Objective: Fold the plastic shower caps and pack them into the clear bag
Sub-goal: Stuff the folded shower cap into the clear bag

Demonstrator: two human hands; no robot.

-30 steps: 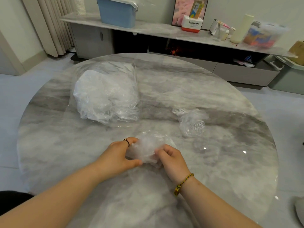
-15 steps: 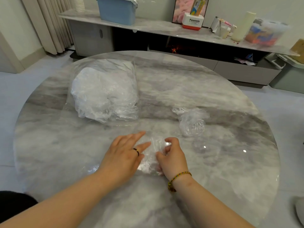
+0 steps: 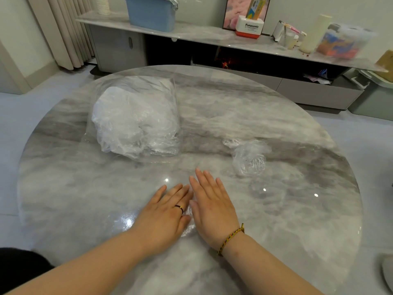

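Observed: both hands lie flat on the table [image 3: 302,213], palms down, fingers straight and spread a little. The left hand [image 3: 165,211] and right hand [image 3: 212,205] sit side by side, index fingers nearly touching. Neither hand pinches or curls round anything.

Task item: one plastic shower cap [image 3: 125,222] is pressed under the two palms. Only a glossy fringe shows, to the left of the left hand and in the gap near the wrists. Its outline and fold state are otherwise hidden.

Other items: the clear bag [image 3: 136,118], already holding a white heap of caps, lies at the far left, well apart from the hands. A loose crumpled cap [image 3: 249,161] sits to the far right, untouched.

Assessment: the step in hand appears to be flattening the cap before folding. Thin film traps air and springs back, so pressure should sweep outward from the centre toward the elastic rim rather than press straight down. One palm should anchor while the other smooths, as the polished table gives little grip and the film may slide. Each crease should be held briefly before release.

Risk: the cap could reopen once it is lifted. The side on which the bag opens cannot be determined from this view.
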